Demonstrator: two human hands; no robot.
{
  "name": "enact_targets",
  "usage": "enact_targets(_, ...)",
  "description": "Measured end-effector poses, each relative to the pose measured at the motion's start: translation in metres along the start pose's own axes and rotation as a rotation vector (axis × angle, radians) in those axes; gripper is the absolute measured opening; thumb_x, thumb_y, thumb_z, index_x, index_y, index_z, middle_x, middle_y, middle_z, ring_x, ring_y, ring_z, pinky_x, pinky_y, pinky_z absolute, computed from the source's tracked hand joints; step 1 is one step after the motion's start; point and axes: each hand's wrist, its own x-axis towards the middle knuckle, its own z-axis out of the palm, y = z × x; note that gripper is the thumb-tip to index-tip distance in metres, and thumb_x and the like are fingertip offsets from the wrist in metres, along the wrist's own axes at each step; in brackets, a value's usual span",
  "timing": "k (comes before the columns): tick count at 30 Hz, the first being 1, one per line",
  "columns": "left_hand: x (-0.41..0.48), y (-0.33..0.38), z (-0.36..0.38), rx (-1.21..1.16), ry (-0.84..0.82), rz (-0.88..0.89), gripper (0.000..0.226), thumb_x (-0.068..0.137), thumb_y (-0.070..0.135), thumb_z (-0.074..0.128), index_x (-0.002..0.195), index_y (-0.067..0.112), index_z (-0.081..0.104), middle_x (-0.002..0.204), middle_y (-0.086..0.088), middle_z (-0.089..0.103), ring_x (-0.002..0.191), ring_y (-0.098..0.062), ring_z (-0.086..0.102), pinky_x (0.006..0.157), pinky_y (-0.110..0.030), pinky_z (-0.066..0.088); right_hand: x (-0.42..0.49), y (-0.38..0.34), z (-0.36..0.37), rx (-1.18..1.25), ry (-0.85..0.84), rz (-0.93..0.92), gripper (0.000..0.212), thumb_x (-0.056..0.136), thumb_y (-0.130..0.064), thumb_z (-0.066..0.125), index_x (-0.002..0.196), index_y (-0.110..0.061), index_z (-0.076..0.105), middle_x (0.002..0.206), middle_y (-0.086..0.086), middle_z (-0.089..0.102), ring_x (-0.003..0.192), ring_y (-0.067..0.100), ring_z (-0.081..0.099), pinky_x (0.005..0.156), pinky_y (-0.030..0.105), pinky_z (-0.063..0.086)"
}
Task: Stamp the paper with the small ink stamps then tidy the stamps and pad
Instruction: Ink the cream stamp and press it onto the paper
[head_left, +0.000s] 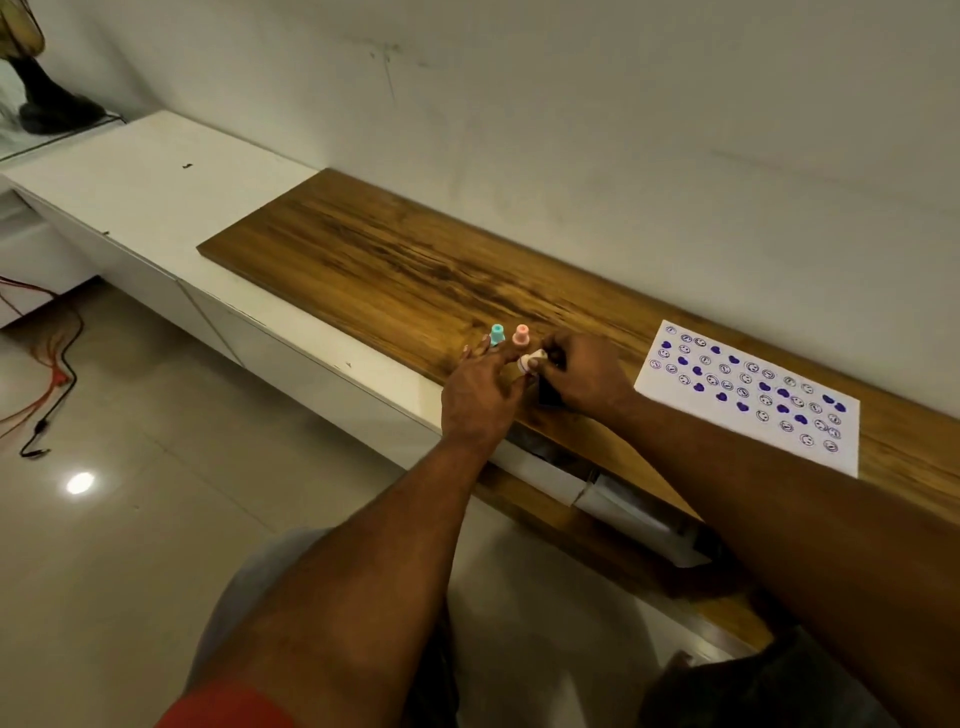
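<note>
**White stamp pinched beside two standing stamps**

The right hand (582, 371) curls its fingers around a small white stamp (531, 361), pinching it tilted on its side just above the table (363, 260). A dark object (548, 396) shows under this hand, too hidden to identify. The left hand (478, 395) lies just beside it with fingers stretched out and spread, holding nothing, its tips near the stamps. Just beyond the fingers, a teal stamp (497, 334) and a pink stamp (521, 335) stand upright side by side on the wood. Well to the right, a white paper (748, 400) lies flat, covered with blue-purple smiley faces and solid hearts; none of the marks reads as lettering. Red and black cables (52, 358) lie on the tiled floor at left.
</note>
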Motion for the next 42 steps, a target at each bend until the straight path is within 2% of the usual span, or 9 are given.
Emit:
enact_targets(5,0.001,-0.003,0.001,-0.04,0.007,-0.005,0.039,0.102,0.037,0.067,0.138,0.02,0.069,0.133,-0.003,0.072,0.13,-0.021,0.062,0.116,-0.042,0.046,0.002,-0.005,0.004,0.031,-0.007,0.01,0.029,0.093,-0.043,0.073,0.109,-0.019,0.072,0.086,-0.011,0.064,0.074,0.002,0.058,0.059,0.016,0.036)
enact_targets(11,0.002,-0.012,0.012,-0.043,0.007,-0.019,0.03,0.1,0.027,0.071,0.13,0.023,0.072,0.125,-0.001,0.075,0.12,-0.022,0.067,0.11,-0.037,0.047,0.006,-0.005,0.013,-0.047,-0.048,-0.039,0.026,0.095,-0.033,0.071,0.115,-0.016,0.073,0.098,-0.003,0.07,0.08,0.008,0.058,0.061,0.016,0.034)
enact_targets(16,-0.001,-0.018,0.018,-0.047,-0.054,-0.023,0.032,0.1,0.024,0.07,0.131,0.027,0.071,0.125,-0.001,0.075,0.115,-0.022,0.068,0.099,-0.036,0.051,0.004,-0.004,0.006,-0.218,-0.133,-0.289,0.03,0.101,-0.03,0.062,0.126,-0.016,0.068,0.116,0.007,0.074,0.103,0.023,0.068,0.084,0.026,0.044)
enact_targets(20,-0.002,-0.022,0.018,-0.041,-0.071,-0.071,0.024,0.099,0.033,0.071,0.121,0.024,0.074,0.142,-0.002,0.067,0.144,-0.025,0.049,0.113,-0.048,0.044,0.004,-0.001,0.003,-0.188,-0.076,-0.265,0.032,0.101,-0.035,0.061,0.127,-0.017,0.068,0.114,0.006,0.074,0.101,0.022,0.067,0.081,0.028,0.046)
enact_targets(24,0.002,-0.028,0.015,-0.027,-0.104,-0.12,0.03,0.097,0.035,0.074,0.125,0.023,0.072,0.157,-0.002,0.054,0.156,-0.025,0.032,0.122,-0.049,0.033,0.001,0.012,-0.004,-0.135,-0.024,-0.133,0.034,0.099,-0.041,0.064,0.126,-0.021,0.066,0.116,0.002,0.073,0.102,0.02,0.068,0.08,0.031,0.055)
enact_targets(32,0.0,-0.029,0.015,-0.003,-0.088,-0.115,0.047,0.096,0.041,0.075,0.137,0.021,0.067,0.155,-0.003,0.056,0.153,-0.024,0.038,0.121,-0.045,0.036,-0.02,0.049,-0.015,-0.1,-0.034,-0.037,0.034,0.099,-0.037,0.066,0.127,-0.018,0.066,0.126,0.008,0.07,0.111,0.025,0.067,0.081,0.03,0.055)
enact_targets(36,-0.001,-0.022,0.013,0.048,-0.085,0.05,0.06,0.094,0.054,0.073,0.141,0.017,0.065,0.154,-0.006,0.057,0.149,-0.022,0.045,0.124,-0.047,0.036,-0.025,0.054,-0.014,-0.097,0.002,-0.023,0.034,0.1,-0.036,0.064,0.129,-0.017,0.065,0.123,0.008,0.072,0.104,0.024,0.068,0.082,0.032,0.057)
enact_targets(39,0.006,-0.004,0.018,0.178,-0.192,0.194,0.084,0.087,0.07,0.07,0.151,0.017,0.055,0.164,-0.008,0.044,0.155,-0.024,0.034,0.126,-0.044,0.027,-0.03,0.06,-0.016,-0.066,0.023,-0.011,0.033,0.1,-0.035,0.064,0.127,-0.017,0.065,0.121,0.009,0.072,0.101,0.023,0.069,0.083,0.035,0.059)
enact_targets(42,0.013,0.005,0.027,0.272,-0.256,0.269,0.093,0.084,0.075,0.067,0.156,0.019,0.048,0.17,-0.008,0.033,0.16,-0.025,0.022,0.128,-0.043,0.022,-0.035,0.068,-0.016,-0.047,0.026,-0.004,0.032,0.1,-0.038,0.063,0.125,-0.018,0.066,0.116,0.006,0.073,0.093,0.017,0.066,0.074,0.025,0.05)
